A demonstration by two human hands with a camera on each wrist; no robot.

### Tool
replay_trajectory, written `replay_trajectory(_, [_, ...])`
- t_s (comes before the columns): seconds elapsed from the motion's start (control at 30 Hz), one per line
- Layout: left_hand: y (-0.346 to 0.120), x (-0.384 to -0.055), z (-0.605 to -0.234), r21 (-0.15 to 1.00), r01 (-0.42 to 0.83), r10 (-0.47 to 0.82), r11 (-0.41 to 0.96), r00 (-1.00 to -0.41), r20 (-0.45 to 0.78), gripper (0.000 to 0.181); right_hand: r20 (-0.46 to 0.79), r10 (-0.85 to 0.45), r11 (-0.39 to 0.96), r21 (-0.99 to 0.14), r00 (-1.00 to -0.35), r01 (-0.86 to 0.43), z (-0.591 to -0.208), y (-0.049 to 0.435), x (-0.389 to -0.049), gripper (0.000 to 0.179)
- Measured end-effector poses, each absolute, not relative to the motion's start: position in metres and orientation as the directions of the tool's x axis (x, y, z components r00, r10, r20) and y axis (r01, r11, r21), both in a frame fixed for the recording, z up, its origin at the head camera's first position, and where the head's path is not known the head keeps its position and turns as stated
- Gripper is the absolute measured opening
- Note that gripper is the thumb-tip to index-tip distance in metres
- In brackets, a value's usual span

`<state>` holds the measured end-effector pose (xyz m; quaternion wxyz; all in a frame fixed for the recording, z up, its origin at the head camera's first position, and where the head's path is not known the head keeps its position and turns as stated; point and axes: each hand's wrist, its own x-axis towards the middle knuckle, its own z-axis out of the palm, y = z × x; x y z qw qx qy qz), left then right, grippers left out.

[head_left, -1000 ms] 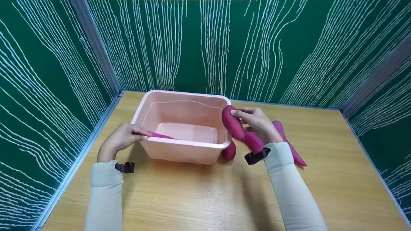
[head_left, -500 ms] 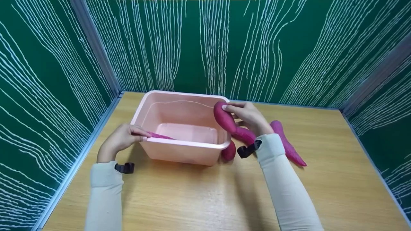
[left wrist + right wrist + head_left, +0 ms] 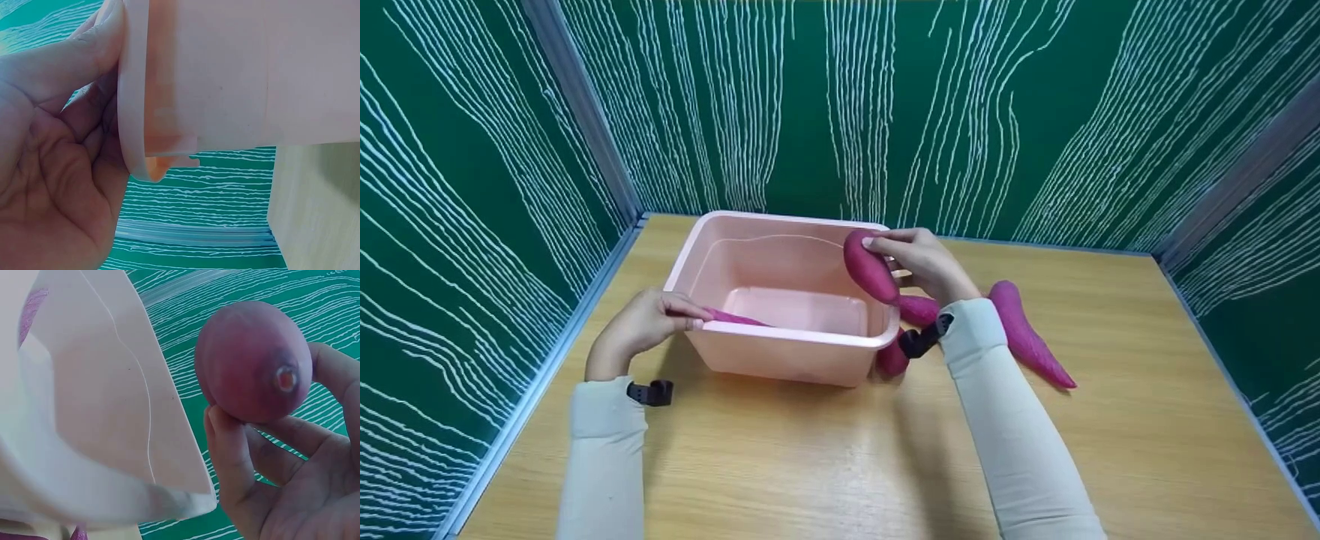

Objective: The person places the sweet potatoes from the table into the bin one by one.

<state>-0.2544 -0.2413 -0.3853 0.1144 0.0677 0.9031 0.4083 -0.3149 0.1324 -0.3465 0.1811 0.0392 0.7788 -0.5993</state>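
In the head view my right hand [image 3: 928, 264] grips a smooth reddish-purple sweet potato [image 3: 870, 268] between thumb and fingers, over the right rim of a pink plastic bin [image 3: 780, 360]. The right wrist view shows the rounded end of this sweet potato [image 3: 247, 363], beside the bin's wall [image 3: 107, 394]. At the bin's front left corner, my left hand [image 3: 649, 326] pinches a thin, tapered sweet potato [image 3: 735, 318], mostly hidden behind the front rim. In the left wrist view the left hand [image 3: 62, 163] lies close against the rim [image 3: 133, 84], its fingertips partly hidden.
Right of the bin lie several more sweet potatoes on the wooden table [image 3: 825, 465]: a long tapered one [image 3: 1029, 335], one [image 3: 916, 309] partly behind the right hand, and one [image 3: 892, 360] against the bin. Green, white-streaked panels [image 3: 802, 105] enclose the table.
My right hand has moved left and slightly away from me, bringing its sweet potato from outside the bin's right side to over the rim. The left hand stays in place.
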Motion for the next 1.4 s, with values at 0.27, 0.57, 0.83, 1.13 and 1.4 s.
replay_trajectory(0.27, [-0.243, -0.255, -0.386, 0.752, 0.007, 0.204, 0.659, -0.964, -0.169, 0.020, -0.333, -0.171, 0.277, -0.920, -0.927, 0.279, -0.345, 0.119, -0.322, 0.047])
replay_trajectory(0.57, [-0.244, -0.254, -0.385, 0.752, 0.021, 0.214, 0.659, -0.963, -0.161, 0.019, -0.332, -0.198, 0.275, -0.922, -0.922, 0.273, -0.348, 0.105, -0.330, 0.049])
replay_trajectory(0.83, [-0.241, -0.254, -0.385, 0.747, 0.002, 0.206, 0.664, -0.961, -0.182, 0.020, -0.338, -0.209, 0.283, -0.919, -0.918, 0.274, -0.351, 0.099, -0.336, 0.050])
replay_trajectory(1.13, [-0.241, -0.257, -0.385, 0.758, -0.023, 0.197, 0.652, -0.960, -0.199, 0.021, -0.343, -0.221, 0.290, -0.917, -0.913, 0.274, -0.354, 0.098, -0.338, 0.051])
replay_trajectory(1.4, [-0.242, -0.257, -0.386, 0.761, -0.025, 0.198, 0.648, -0.960, -0.200, 0.021, -0.335, -0.214, 0.288, -0.919, -0.918, 0.269, -0.362, 0.095, -0.339, 0.049])
